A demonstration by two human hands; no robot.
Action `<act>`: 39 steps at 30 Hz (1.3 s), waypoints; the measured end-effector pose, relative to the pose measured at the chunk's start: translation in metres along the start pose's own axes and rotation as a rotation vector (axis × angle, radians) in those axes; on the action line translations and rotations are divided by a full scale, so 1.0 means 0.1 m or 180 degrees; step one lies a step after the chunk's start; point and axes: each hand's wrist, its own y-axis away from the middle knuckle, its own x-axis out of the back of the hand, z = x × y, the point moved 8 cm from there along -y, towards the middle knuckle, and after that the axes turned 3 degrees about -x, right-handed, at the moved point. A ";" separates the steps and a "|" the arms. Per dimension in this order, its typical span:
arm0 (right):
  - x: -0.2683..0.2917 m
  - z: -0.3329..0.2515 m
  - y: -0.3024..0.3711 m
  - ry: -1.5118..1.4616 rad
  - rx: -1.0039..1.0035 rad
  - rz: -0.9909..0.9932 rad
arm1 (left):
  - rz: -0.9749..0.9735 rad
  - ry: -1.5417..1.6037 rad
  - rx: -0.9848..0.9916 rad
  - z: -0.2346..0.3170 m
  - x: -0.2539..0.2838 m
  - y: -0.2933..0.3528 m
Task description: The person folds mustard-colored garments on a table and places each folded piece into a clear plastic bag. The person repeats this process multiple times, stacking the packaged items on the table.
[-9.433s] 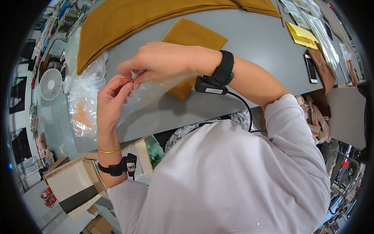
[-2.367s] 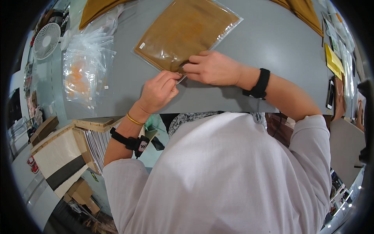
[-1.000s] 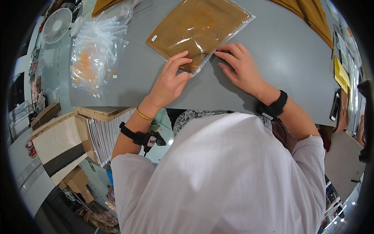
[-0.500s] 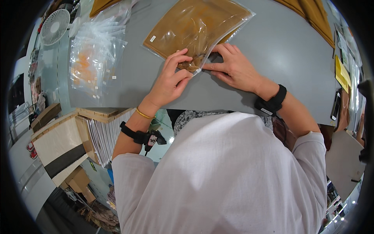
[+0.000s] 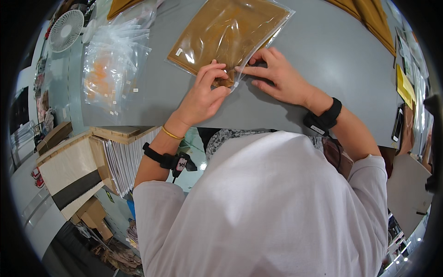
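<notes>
Both hands have closed in on the near edge of the clear bag of mustard fabric [image 5: 226,34] on the grey table [image 5: 323,55]: left hand [image 5: 203,94] now pinching it, right hand [image 5: 277,78] pressing flat with fingers together. So they're likely sealing the bag's opening. Can't see the strip itself, fingers cover it. Further left, the pile of empty bags [image 5: 113,69] is just glare.

Bright, even overhead light fills a round fisheye view with black corners. White glare streaks the clear bag [image 5: 228,34] holding brown cloth, and the stack of clear bags [image 5: 113,69] beside it. Soft, short shadows lie under the hands on the grey desk [image 5: 323,46]. Straight edges bow near the rim, where detail smears; the centre stays sharp.
</notes>
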 end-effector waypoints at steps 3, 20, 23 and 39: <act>-0.05 0.01 0.00 -0.0107 -0.0054 -0.0071 | 0.0039 0.0055 0.0029 -0.01 0.02 -0.01; 0.12 -0.03 -0.09 0.0292 -0.0258 0.0193 | -0.0008 -0.0246 -0.0214 0.02 -0.04 0.05; 0.20 -0.27 -0.05 0.0697 0.0562 0.0418 | 0.0054 -0.0596 -0.0348 0.08 -0.08 0.11; 0.51 -0.08 -0.14 0.2615 0.1748 0.0041 | 0.0184 0.0124 0.0050 0.03 -0.01 0.23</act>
